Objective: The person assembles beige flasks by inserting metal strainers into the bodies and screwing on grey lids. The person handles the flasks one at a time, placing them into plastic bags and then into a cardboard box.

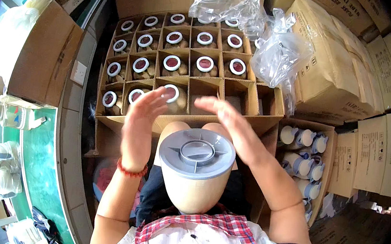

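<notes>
Two open hands (140, 123) above jar (195, 170)

Packing warehouse — stacked cartons (370, 151), divided box (237, 98) of jars (172, 63)

Stacked brown paper sacks (337, 66), plastic bags (263, 38)

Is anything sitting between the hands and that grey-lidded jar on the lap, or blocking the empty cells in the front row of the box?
Nothing visible. The left hand and right hand hover open above the grey-lidded jar, with only air between. The empty cells in the divided carton look unobstructed; the plastic bag lies farther back.
</notes>
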Motion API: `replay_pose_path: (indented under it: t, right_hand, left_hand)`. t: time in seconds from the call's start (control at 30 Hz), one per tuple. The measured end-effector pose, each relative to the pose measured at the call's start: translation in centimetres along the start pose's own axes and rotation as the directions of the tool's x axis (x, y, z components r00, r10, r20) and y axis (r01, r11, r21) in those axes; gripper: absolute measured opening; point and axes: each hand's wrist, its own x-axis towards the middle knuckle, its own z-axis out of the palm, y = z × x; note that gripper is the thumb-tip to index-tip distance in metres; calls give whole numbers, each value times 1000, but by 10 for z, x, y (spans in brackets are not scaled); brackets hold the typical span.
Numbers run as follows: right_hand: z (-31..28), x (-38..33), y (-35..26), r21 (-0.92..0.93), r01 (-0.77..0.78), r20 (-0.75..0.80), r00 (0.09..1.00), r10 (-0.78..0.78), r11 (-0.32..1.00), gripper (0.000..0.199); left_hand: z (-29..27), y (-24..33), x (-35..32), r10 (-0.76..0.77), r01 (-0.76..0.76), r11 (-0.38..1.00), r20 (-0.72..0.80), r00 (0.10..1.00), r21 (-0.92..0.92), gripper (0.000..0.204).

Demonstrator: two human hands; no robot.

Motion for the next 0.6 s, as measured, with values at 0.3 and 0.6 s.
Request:
replay_pose_path:
  t: [0.3,0.6]
  right_hand:
    - [-1,27,62,414,-112,130,989,63,903,63]
    - [-9,56,70,335,-302,-76,935,345,892,44]
  left_hand:
    - [33,21,-37,182,-436,746,475,861,503,90]
    - [14,26,-17,75,-136,955,229,971,263,83]
